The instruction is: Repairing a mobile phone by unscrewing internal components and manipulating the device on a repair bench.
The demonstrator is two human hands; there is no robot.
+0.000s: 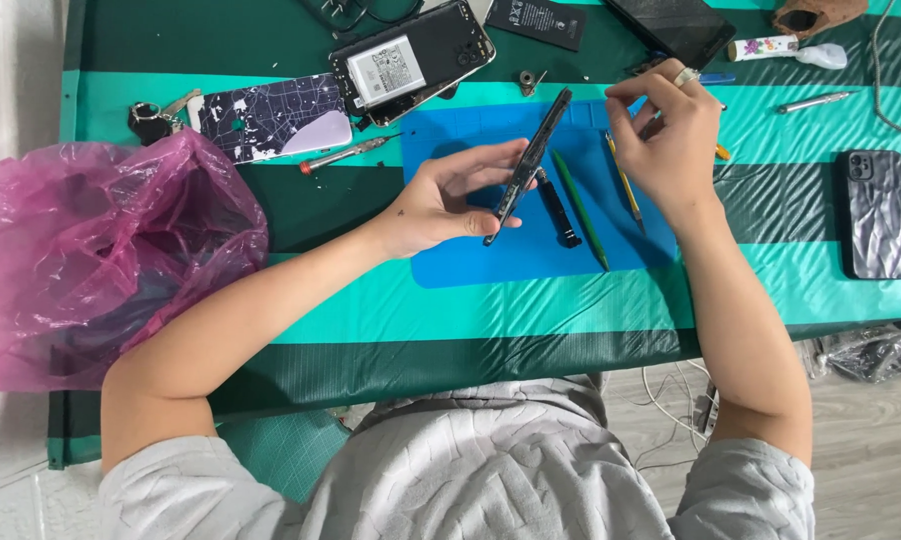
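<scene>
Phone (531, 165) stood on edge in my left hand (441, 200), pinched by its long sides; seemed thin, rigid, fragile. Right hand (671, 135) hovered half-curled, apparently empty.

**Bright, even overhead light; sharp picture with slight edge bending**

Lit brightly and evenly from above, colours vivid and well saturated. Only short, soft shadows, tucked under the left hand (441, 200), the right hand (671, 135) and the tools on the blue mat (451, 265). Soft sheen across the crinkled pink plastic bag (91, 250), and pale highlights on the ridged black phone case (876, 212). Faint gloss along the striped green table cover (391, 330). Sharp focus across the tabletop, no motion blur on either hand. Mild wide-angle bending of the table's edges towards the corners. White area at far left nearly washed out.
</scene>
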